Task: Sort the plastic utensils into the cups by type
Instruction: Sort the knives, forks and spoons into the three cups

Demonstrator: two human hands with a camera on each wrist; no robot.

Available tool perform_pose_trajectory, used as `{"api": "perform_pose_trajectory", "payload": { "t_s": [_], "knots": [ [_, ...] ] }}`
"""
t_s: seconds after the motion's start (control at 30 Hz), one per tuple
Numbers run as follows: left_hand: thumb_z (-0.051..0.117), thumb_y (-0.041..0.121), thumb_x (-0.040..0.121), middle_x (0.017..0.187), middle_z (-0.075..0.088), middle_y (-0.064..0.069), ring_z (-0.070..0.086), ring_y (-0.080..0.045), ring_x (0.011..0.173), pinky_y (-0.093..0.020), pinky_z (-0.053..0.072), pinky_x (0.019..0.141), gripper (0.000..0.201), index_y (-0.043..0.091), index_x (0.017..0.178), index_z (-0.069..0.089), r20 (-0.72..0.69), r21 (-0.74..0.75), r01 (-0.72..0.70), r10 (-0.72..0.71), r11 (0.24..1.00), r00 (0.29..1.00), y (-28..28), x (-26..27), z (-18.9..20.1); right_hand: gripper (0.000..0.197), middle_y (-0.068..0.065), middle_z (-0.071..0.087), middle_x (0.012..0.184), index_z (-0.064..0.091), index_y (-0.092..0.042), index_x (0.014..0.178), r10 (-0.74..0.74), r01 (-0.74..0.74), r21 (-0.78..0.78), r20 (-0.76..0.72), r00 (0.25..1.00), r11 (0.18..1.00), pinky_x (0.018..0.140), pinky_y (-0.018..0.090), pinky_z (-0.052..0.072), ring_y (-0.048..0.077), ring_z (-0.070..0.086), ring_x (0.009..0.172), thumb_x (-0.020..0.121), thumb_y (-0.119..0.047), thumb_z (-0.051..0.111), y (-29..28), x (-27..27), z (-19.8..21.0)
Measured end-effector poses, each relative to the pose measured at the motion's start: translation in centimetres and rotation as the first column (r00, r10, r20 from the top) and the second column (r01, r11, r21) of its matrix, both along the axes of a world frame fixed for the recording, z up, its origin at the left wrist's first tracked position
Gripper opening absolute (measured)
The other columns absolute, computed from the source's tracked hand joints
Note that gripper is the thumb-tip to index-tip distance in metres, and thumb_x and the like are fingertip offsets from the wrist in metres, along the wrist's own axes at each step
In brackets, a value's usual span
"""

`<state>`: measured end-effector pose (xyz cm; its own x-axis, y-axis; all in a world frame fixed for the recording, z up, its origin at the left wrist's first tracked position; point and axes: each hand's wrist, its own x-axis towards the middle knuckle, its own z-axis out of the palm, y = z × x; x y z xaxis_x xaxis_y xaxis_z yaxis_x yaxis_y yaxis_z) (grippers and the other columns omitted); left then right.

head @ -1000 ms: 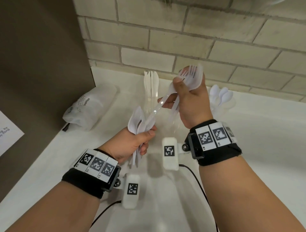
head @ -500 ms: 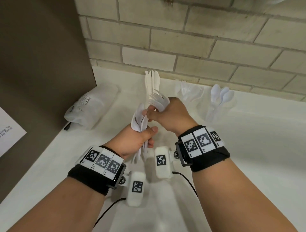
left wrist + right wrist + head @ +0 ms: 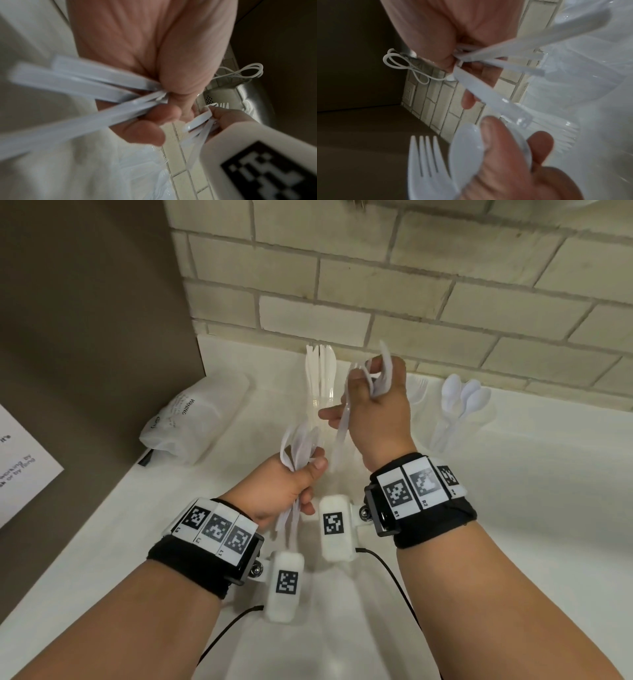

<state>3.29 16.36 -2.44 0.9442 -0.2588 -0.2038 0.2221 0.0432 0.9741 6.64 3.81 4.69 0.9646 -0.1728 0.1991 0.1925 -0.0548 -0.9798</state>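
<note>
We hold our left hand [image 3: 287, 487] low over the white counter [image 3: 513, 508], fingers and thumb curled tight around a mixed bundle of white plastic utensils [image 3: 299, 446]. The heads stick up above the fist and the handles fan out below it. The right wrist view shows a fork and a spoon bowl among them, with the left thumb pressed on the spoon.

Our right hand [image 3: 380, 412] is raised just beyond and to the right of the left. Its fingers are curled round a few white utensils [image 3: 382, 371] whose heads poke up past the knuckles, while a handle [image 3: 342, 426] hangs down toward the bundle. Which types these are we cannot tell from the head view.

Three clear cups stand in a row at the far edge of the counter, by the brick wall [image 3: 411, 285]. The left one, the knife cup [image 3: 320, 402], holds upright knives and sits just behind our hands. The middle fork cup [image 3: 419, 392] is mostly hidden by the right hand, with only fork tines showing. The right one, the spoon cup [image 3: 455, 426], holds several spoons.

A crumpled plastic bag [image 3: 195, 422] lies at the far left of the counter, against a dark panel [image 3: 85, 337].
</note>
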Motion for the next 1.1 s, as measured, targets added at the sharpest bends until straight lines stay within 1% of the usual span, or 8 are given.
{"api": "perform_pose_trajectory", "payload": {
  "t_s": [0.2, 0.37, 0.57, 0.7, 0.83, 0.93, 1.0, 1.1],
  "knots": [
    [0.062, 0.039, 0.089, 0.047, 0.042, 0.001, 0.037, -0.013, 0.041, -0.026, 0.036, 0.047, 0.027, 0.015, 0.101, 0.059, -0.054, 0.127, 0.028, -0.022, 0.992, 0.998, 0.4, 0.9, -0.4, 0.036, -0.003, 0.055, 0.070, 0.056, -0.014, 0.111, 0.264, -0.276, -0.144, -0.101, 0.959, 0.950, 0.050, 0.019, 0.042, 0.004, 0.054, 0.052, 0.080, -0.006, 0.073, -0.8, -0.4, -0.1],
    [0.058, 0.035, 0.093, 0.043, 0.044, 0.007, 0.038, -0.011, 0.039, -0.025, 0.037, 0.045, 0.011, 0.024, 0.092, 0.055, 0.008, 0.165, 0.070, -0.072, 0.984, 0.997, -0.1, 0.7, 0.4, 0.014, -0.002, 0.062, 0.067, 0.068, -0.005, 0.099, 0.342, -0.395, -0.209, -0.251, 0.906, 0.894, 0.041, 0.008, 0.037, -0.004, 0.052, 0.039, 0.086, -0.001, 0.066, -1.1, -1.1, -0.7],
    [0.057, 0.029, 0.094, 0.044, 0.037, 0.009, 0.032, -0.008, 0.041, -0.022, 0.031, 0.042, 0.012, 0.019, 0.089, 0.053, 0.007, 0.120, 0.047, -0.048, 0.992, 0.999, -0.8, 0.4, 0.5, 0.014, -0.003, 0.063, 0.069, 0.062, -0.015, 0.077, 0.297, -0.342, -0.299, -0.185, 0.937, 0.891, 0.055, 0.016, 0.046, 0.003, 0.059, 0.060, 0.085, -0.005, 0.066, -0.9, -0.6, -1.6],
    [0.056, 0.029, 0.095, 0.041, 0.036, 0.011, 0.030, -0.006, 0.038, -0.021, 0.030, 0.038, 0.022, 0.014, 0.083, 0.046, -0.008, 0.155, 0.034, -0.033, 0.987, 0.999, -0.9, 0.5, 0.5, 0.008, -0.013, 0.056, 0.060, 0.058, -0.013, 0.085, 0.259, -0.274, -0.149, -0.114, 0.959, 0.950, 0.050, 0.014, 0.039, -0.003, 0.052, 0.049, 0.089, -0.008, 0.062, -1.3, -0.4, -1.3],
    [0.055, 0.025, 0.096, 0.043, 0.035, 0.008, 0.028, -0.007, 0.040, -0.024, 0.025, 0.043, 0.019, 0.014, 0.082, 0.048, -0.009, 0.171, 0.067, -0.067, 0.983, 0.998, -1.2, 0.4, 0.9, 0.010, -0.006, 0.063, 0.073, 0.065, -0.013, 0.095, 0.369, -0.408, -0.195, -0.207, 0.906, 0.892, 0.051, 0.018, 0.044, 0.000, 0.061, 0.060, 0.087, -0.008, 0.066, -1.1, -0.9, -1.4],
    [0.058, 0.023, 0.094, 0.054, 0.036, 0.001, 0.028, -0.010, 0.042, -0.024, 0.026, 0.042, 0.013, 0.014, 0.087, 0.052, -0.014, 0.182, 0.044, -0.042, 0.982, 0.999, -1.1, 0.4, 0.5, 0.003, -0.004, 0.068, 0.074, 0.063, -0.014, 0.088, 0.325, -0.369, -0.237, -0.205, 0.923, 0.899, 0.054, 0.015, 0.044, 0.001, 0.061, 0.062, 0.090, -0.015, 0.063, -1.2, -0.9, -1.5],
    [0.061, 0.027, 0.091, 0.060, 0.037, -0.002, 0.029, -0.012, 0.044, -0.025, 0.027, 0.043, 0.015, 0.014, 0.092, 0.054, -0.032, 0.201, 0.012, -0.006, 0.979, 0.999, -0.9, 0.6, -0.1, 0.011, 0.000, 0.073, 0.079, 0.061, -0.008, 0.099, 0.299, -0.322, -0.143, -0.161, 0.941, 0.936, 0.054, 0.013, 0.044, 0.002, 0.064, 0.063, 0.095, -0.017, 0.057, -1.5, -0.7, -1.2],
    [0.060, 0.034, 0.091, 0.055, 0.035, 0.001, 0.029, -0.014, 0.045, -0.025, 0.029, 0.044, 0.021, 0.015, 0.088, 0.053, -0.049, 0.197, -0.013, 0.023, 0.980, 0.999, -0.5, 0.6, -0.6, 0.021, 0.006, 0.070, 0.069, 0.054, 0.006, 0.111, 0.203, -0.200, 0.037, -0.093, 0.975, 0.979, 0.065, 0.031, 0.058, 0.019, 0.071, 0.068, 0.097, -0.010, 0.051, -2.4, 0.5, -0.1]
  ]
}}
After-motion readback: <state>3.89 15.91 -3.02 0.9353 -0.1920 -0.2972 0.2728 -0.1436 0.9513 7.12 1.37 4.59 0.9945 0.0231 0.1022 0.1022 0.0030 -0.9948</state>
